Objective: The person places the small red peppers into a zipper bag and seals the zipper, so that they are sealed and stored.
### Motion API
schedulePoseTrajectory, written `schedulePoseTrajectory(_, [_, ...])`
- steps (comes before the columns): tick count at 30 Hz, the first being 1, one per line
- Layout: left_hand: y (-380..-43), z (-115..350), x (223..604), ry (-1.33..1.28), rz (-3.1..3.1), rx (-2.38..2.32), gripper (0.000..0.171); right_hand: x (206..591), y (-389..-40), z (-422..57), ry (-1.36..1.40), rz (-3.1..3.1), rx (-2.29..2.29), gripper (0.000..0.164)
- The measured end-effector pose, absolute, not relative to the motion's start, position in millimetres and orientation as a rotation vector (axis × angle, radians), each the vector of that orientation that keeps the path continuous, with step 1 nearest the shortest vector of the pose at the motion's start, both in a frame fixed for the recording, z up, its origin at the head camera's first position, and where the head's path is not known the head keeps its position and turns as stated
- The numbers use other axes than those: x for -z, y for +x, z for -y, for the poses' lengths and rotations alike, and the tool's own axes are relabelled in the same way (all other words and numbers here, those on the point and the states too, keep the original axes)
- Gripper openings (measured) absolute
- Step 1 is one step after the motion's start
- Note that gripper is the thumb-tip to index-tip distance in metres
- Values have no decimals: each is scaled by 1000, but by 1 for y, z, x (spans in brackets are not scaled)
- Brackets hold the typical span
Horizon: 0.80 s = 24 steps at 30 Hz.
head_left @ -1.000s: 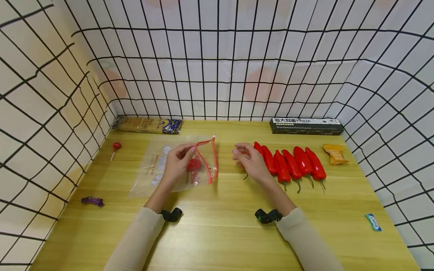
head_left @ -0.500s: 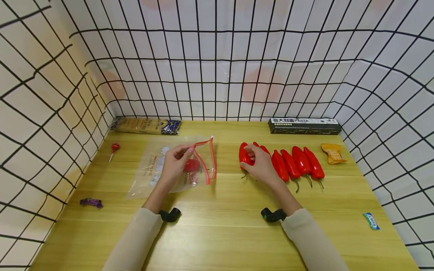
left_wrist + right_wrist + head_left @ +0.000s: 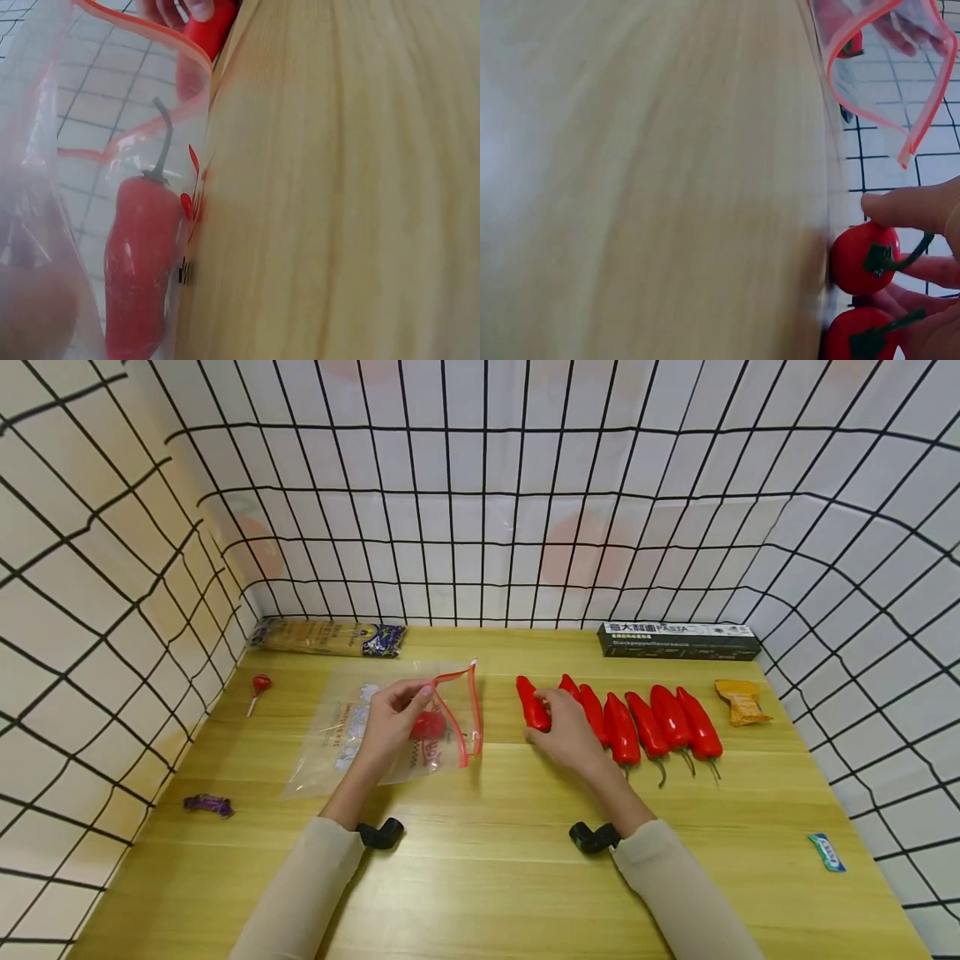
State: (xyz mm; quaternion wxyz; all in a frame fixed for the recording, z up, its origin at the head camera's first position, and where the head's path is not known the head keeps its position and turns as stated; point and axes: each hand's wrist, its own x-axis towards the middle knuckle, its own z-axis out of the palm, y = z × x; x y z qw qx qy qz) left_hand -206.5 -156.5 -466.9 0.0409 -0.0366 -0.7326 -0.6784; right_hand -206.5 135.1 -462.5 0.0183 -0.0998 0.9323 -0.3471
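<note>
My left hand (image 3: 392,717) pinches the upper side of a clear zip bag (image 3: 311,760) near its red-edged mouth, which gapes toward the right. One red chili pepper (image 3: 142,262) lies inside, its stem toward the opening. To the right, my right hand (image 3: 567,727) grips the leftmost loose chili pepper (image 3: 531,703) low down over the table; in the right wrist view my thumb and fingers lie on either side of this pepper (image 3: 864,259). Several more red chili peppers (image 3: 621,731) lie in a row beside that hand, the nearest partly hidden behind it.
A noodle packet (image 3: 326,637) and a black pasta box (image 3: 678,642) lie along the back by the wire grid. On the left are a lollipop (image 3: 260,683) and a purple-wrapped sweet (image 3: 208,804); on the right, an orange packet (image 3: 741,702) and a small green-blue packet (image 3: 827,852).
My right hand has come over the leftmost chili pepper and closed on it, and the pepper now slants, its tip turned left. My left hand still holds the bag in the same spot.
</note>
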Motion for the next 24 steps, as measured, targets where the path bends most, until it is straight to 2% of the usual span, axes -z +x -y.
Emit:
schedulePoseTrajectory(11, [-208, 157, 470, -110, 2256, 2064, 38, 459, -210, -130, -371, -2901, 952, 55])
schedulePoseTrajectory(24, [-206, 153, 457, -193, 2216, 1892, 27, 441, -196, -145, -175, -2725, 1691, 31])
